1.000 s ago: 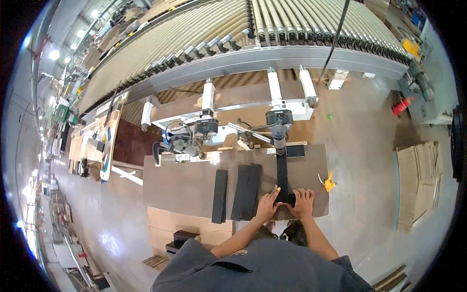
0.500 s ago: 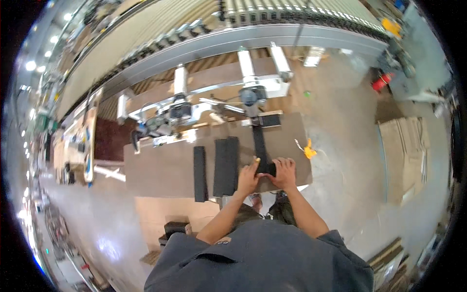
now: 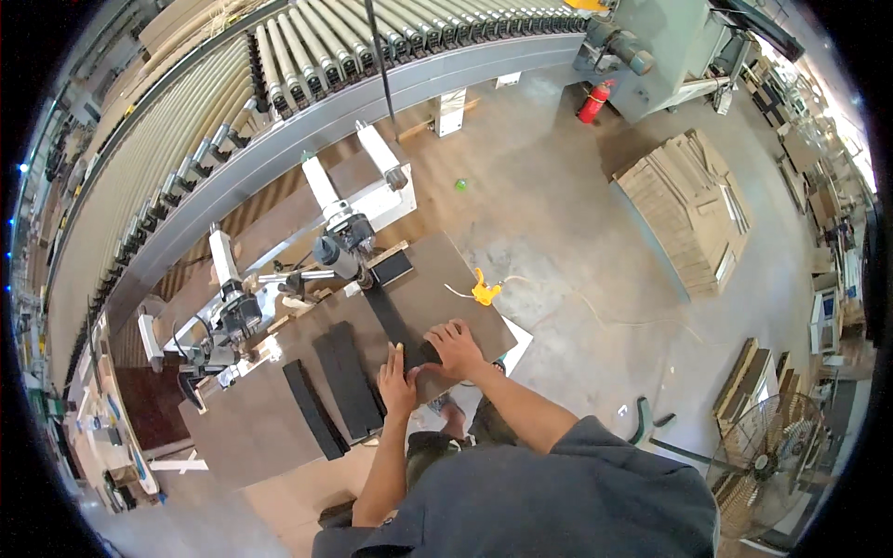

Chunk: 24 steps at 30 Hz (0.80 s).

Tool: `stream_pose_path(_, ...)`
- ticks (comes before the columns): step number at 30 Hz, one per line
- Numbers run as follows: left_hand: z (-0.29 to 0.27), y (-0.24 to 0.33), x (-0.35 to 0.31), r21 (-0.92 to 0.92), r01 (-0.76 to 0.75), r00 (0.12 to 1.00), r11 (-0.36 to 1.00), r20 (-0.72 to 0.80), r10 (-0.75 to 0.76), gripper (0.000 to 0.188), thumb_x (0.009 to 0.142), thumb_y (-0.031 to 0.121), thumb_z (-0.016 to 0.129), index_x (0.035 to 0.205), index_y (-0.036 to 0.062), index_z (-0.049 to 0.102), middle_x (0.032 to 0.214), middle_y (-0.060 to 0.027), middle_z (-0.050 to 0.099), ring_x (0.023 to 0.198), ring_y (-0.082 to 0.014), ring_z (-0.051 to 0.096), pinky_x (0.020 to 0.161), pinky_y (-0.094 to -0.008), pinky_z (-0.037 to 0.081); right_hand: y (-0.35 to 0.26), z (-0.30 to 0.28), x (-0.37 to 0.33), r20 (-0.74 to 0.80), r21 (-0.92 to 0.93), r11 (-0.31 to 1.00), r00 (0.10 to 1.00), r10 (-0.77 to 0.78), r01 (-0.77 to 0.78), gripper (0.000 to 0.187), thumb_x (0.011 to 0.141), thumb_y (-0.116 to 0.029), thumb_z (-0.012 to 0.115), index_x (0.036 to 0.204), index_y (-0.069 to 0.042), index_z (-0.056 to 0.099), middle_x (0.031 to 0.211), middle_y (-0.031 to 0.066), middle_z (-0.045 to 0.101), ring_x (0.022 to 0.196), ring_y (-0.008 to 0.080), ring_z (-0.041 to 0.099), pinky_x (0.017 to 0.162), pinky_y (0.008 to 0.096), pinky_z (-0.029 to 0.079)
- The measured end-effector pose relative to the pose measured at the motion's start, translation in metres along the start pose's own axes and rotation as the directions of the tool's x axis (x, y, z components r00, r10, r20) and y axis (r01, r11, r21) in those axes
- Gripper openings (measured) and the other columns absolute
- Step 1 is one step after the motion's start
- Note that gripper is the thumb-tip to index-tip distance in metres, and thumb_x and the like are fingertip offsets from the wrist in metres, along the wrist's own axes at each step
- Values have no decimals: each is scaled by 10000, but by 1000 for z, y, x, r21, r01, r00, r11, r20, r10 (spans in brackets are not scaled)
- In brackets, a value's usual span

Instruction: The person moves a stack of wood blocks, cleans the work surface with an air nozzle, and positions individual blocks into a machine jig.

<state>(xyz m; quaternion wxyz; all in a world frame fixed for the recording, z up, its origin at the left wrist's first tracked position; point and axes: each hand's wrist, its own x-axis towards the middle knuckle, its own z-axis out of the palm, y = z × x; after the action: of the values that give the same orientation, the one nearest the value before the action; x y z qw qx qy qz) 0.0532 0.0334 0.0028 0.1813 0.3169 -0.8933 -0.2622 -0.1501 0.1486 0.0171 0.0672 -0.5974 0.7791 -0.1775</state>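
A long black strip [image 3: 393, 319] lies on the brown work board, its far end under the nose of a drill-like machine head [image 3: 339, 260]. Both hands are at its near end. My left hand [image 3: 398, 386] grips it from the left side, with yellow on one fingertip. From the right, my right hand [image 3: 456, 352] lies over the strip, fingers bent down onto it; the thumbs nearly meet. Left of my hands, several more black strips [image 3: 349, 381] lie side by side, and another strip [image 3: 312, 409] sits apart. A short black block [image 3: 392, 269] rests beside the machine head.
A second machine head [image 3: 237, 312] stands at the board's far left. A yellow tool [image 3: 484, 288] with a thin hose is at the right edge. Beyond are a roller conveyor [image 3: 307, 56], a red fire extinguisher [image 3: 594, 102], stacked flat boards [image 3: 688, 205] and a standing fan [image 3: 767, 460].
My view has turned to the right, bringing the fan into sight. Both hands stay at the strip's near end, with little visible movement against it.
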Motion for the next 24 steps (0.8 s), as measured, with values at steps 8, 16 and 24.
stream_pose_path(8, -22, 0, -7, -59, 136, 987, 989, 93, -130, 692, 1094, 258, 757, 1736, 138, 531, 1696, -182, 622, 1299, -480, 661, 1112, -557, 527, -12, -1, 1, 61, 61, 998, 998, 20, -23, 768, 935, -661, 820, 1452, -115, 665, 1473, 119, 661, 1420, 378, 555, 1274, 612, 356)
stream_pose_path(16, -62, -18, 100, 311, -310, 944, 899, 211, 252, 680, 983, 61, 752, 1641, 187, 638, 1717, -128, 602, 1436, -406, 633, 1192, -518, 521, -11, -5, -2, -38, 104, 994, 999, 21, -17, 876, 917, -767, 786, 1464, -92, 669, 1430, 134, 684, 1407, 370, 579, 1306, 612, 356)
stream_pose_path(24, -56, -45, 165, 395, -776, 629, 492, 545, 554, 381, 1024, 185, 679, 1402, 143, 701, 1573, -100, 667, 1559, -299, 603, 1301, -427, 492, -16, -1, -35, -130, 117, 992, 990, 51, -36, 1113, 899, -832, 763, 1675, -70, 526, 1649, 178, 570, 1667, 402, 420, 1415, 619, 267)
